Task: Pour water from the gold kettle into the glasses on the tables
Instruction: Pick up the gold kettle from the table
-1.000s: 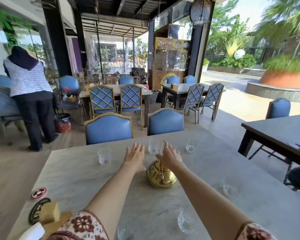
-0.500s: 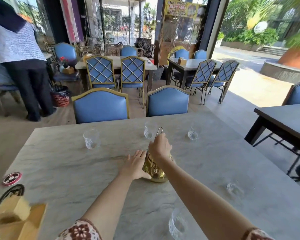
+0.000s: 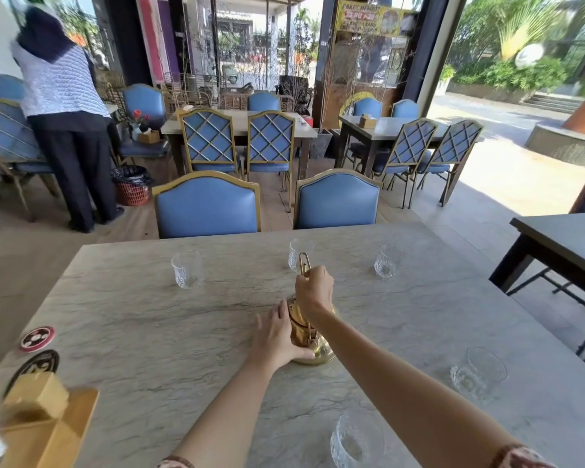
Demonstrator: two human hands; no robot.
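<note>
The gold kettle [image 3: 313,346] stands in the middle of the grey marble table [image 3: 149,332]. My right hand [image 3: 314,292] is closed around its upright wire handle. My left hand [image 3: 277,336] lies flat against the kettle's left side, fingers spread. Clear cut glasses stand around it: one far left [image 3: 186,273], one just behind the handle [image 3: 299,253], one far right [image 3: 387,260], one near right [image 3: 478,371] and one at the near edge [image 3: 357,440]. All look empty or nearly so.
A wooden tissue holder [image 3: 44,423] and two round coasters [image 3: 36,338] lie at the near left. Two blue chairs [image 3: 206,207] stand at the far edge. A dark table [image 3: 564,241] is at the right. A person [image 3: 65,106] stands far left.
My right hand has closed on the kettle's handle and my left hand has settled against its side. My view has tilted down and moved closer to the table.
</note>
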